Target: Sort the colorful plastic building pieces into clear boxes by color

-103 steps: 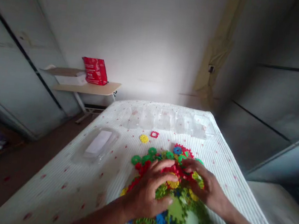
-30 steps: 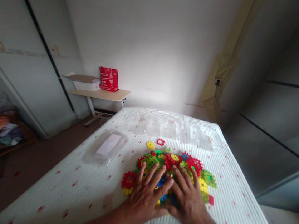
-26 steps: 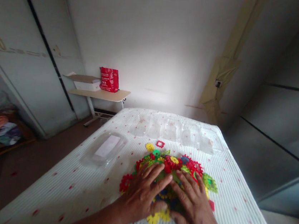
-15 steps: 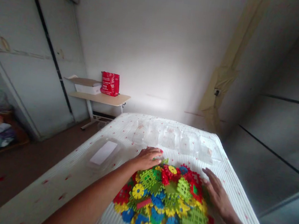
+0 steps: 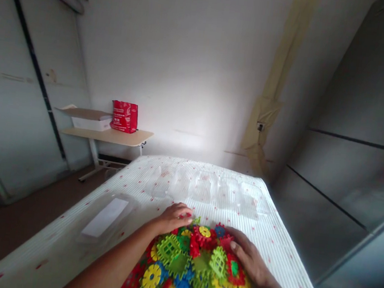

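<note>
A heap of plastic building pieces (image 5: 194, 273) in red, yellow, green and blue lies on the striped cloth close to me. Some are round notched discs, others are square lattice panes with toothed edges. My left hand (image 5: 174, 218) rests at the far left rim of the heap, its fingers slightly bent and apart, with a bit of red showing by the fingertips. On the far right side, my right hand (image 5: 248, 258) lies against the heap, fingers stretched over red pieces. Neither hand visibly grips a piece. The near part of the heap runs out of view.
Several clear plastic trays (image 5: 204, 185) stand in a row across the far end of the table (image 5: 162, 161). To the left lies a transparent bag with a white card (image 5: 105, 217). Behind, a small desk (image 5: 126, 137) bears a white box (image 5: 91, 122) and a red bag (image 5: 125, 117).
My right hand has moved left from beside the heap onto its far right edge. My left hand stays at the far left rim. The camera view has tilted up and turned right.
</note>
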Tool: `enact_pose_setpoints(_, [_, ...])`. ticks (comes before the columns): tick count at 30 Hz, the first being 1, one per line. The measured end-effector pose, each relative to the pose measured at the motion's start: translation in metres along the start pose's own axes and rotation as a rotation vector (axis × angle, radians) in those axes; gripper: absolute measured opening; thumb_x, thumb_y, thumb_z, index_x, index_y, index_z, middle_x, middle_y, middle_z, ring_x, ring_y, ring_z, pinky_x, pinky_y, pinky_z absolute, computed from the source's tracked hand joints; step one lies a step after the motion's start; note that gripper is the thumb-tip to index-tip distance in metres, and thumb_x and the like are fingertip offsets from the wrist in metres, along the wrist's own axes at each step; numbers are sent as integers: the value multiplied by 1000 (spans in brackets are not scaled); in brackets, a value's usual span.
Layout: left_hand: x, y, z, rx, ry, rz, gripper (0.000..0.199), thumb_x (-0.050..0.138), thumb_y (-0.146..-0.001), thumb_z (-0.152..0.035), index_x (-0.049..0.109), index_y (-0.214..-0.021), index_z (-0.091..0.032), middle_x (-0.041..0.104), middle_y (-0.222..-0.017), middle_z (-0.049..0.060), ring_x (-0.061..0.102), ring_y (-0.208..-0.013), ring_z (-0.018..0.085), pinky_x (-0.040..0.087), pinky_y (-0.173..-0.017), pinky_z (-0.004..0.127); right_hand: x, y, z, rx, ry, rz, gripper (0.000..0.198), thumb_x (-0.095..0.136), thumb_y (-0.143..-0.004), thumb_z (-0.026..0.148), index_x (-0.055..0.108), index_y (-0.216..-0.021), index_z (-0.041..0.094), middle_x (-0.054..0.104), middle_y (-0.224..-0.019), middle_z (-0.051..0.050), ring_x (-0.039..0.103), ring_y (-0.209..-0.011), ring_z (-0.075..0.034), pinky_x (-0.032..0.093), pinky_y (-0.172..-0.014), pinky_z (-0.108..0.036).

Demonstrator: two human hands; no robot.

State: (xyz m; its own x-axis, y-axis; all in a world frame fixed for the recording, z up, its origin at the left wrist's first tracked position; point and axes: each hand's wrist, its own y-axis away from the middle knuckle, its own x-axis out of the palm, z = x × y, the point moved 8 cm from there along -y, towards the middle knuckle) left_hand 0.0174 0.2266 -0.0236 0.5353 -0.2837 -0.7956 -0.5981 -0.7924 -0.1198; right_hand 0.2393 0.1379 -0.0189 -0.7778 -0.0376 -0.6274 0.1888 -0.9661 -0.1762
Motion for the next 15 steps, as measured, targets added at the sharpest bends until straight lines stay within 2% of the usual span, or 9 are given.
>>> enact_pose_setpoints(7, [7,22,-8,22,271,52,37,45,-82,-41,58,-111,-23,57,-115,3,49,-111,17,36,-98,31,8,8,5,-35,9,67,47,41,-84,50,50,-123,25,52,-126,-7,45,-117,-25,35,-99,-45])
enact_pose_setpoints(11, [11,35,-17,2,347,42,37,46,-81,-40,57,-112,-24,57,-112,3,50,-108,18,38,-96,33,16,14,6,-68,2,71,49,41,-83,51,50,-124,25,52,-126,-7,45,-117,-26,36,-98,-46])
enact_pose_setpoints(15, [15,40,-21,-14,371,-18,35,45,-82,-40,60,-107,-21,59,-105,5,52,-102,17,39,-93,32,21,19,9,-27,-53,73,52,45,-81,52,51,-123,24,52,-126,-8,44,-118,-27,35,-99,-44])
